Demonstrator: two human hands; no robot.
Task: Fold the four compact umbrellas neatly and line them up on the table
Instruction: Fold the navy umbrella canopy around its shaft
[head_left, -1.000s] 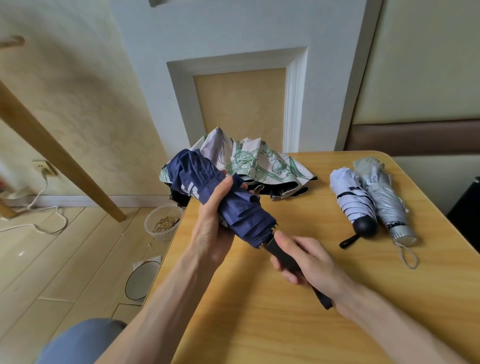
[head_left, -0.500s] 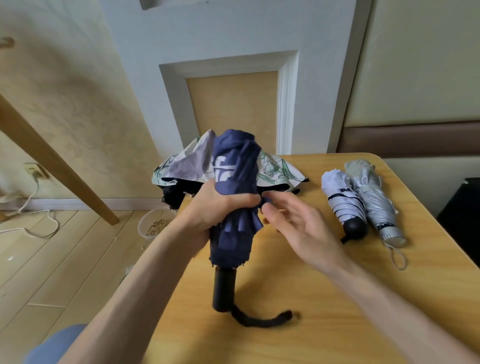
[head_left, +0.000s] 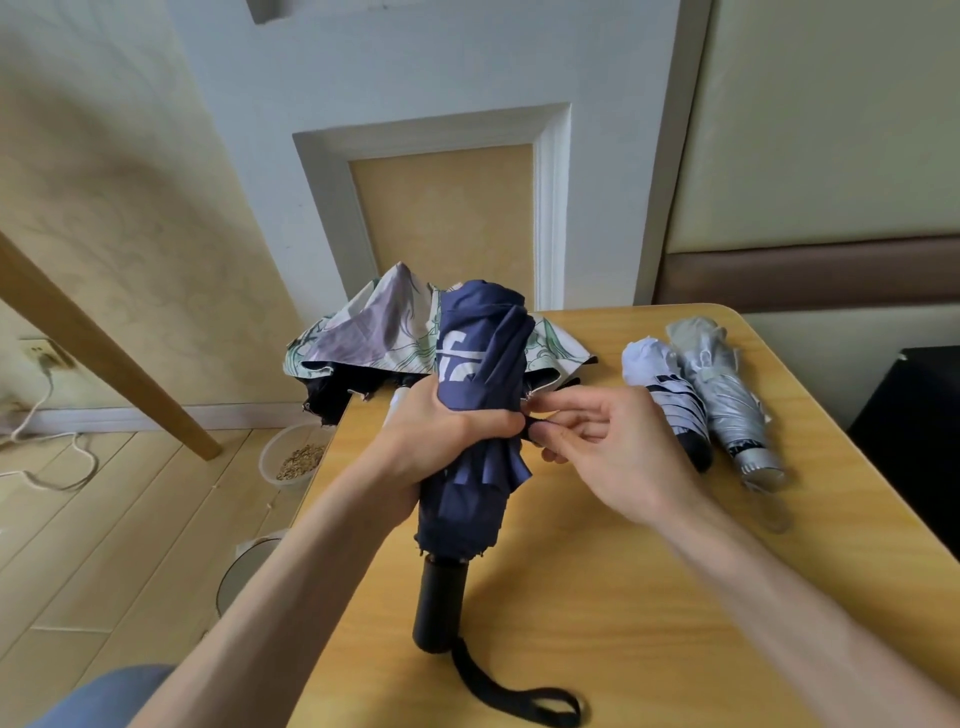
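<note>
1. Wooden table (head_left: 649, 597) lies under your hands.
2. Your left hand (head_left: 441, 441) grips the navy umbrella (head_left: 478, 358) upright, handle (head_left: 441, 603) on the table.
3. Your right hand (head_left: 608, 457) pinches its closure strap (head_left: 530, 428).
4. Floral umbrella (head_left: 374, 332) sprawls behind your hands; white umbrella (head_left: 660, 379) and silver umbrella (head_left: 727, 395) lie right of them.

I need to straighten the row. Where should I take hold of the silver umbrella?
Round its strapped middle, from above and the right: the silver umbrella lies flat, the white striped umbrella close against its left, bare table on its right.
</note>
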